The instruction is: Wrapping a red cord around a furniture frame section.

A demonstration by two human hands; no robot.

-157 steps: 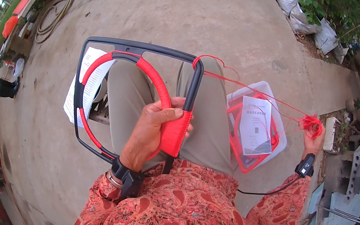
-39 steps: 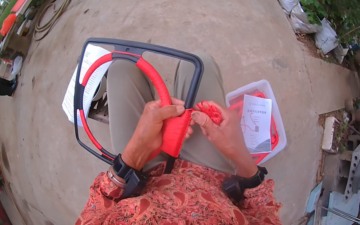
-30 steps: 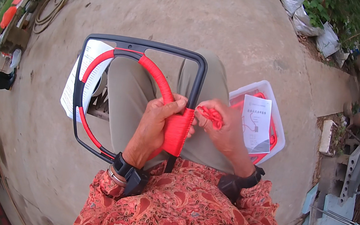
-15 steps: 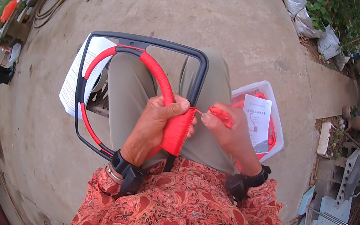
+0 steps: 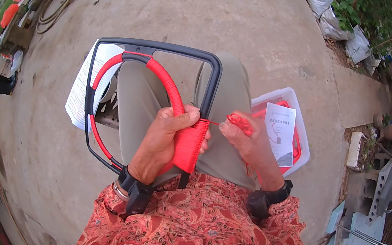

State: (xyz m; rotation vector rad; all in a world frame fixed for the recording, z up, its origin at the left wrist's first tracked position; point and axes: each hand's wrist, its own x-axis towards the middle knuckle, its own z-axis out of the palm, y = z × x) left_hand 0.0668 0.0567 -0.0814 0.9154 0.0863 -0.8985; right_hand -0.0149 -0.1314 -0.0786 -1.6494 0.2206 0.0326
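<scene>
A black rounded frame [image 5: 174, 48], with an inner ring partly bound in red cord, lies across my lap. My left hand [image 5: 158, 139] is closed around its right-hand side, on a broad section tightly wound with red cord [image 5: 188, 147]. The left thumb presses near the top of that winding; the other fingers are mostly hidden behind it. To the right, my right hand [image 5: 250, 144] grips a loose bundle of red cord [image 5: 240, 124]. A short strand runs straight from this bundle to the upper edge of the winding.
Right of my legs stands a white plastic box [image 5: 304, 153] holding red cord and a printed booklet [image 5: 280, 131]. Printed sheets [image 5: 82, 88] lie left of my knee. A hose [image 5: 54, 13] is coiled at far left; blocks [image 5: 356, 149] and scrap line the right side.
The frame and my left hand have shifted slightly left. The right side of the winding has turned more into view. My right hand stays nearly in place, the strand still stretched between.
</scene>
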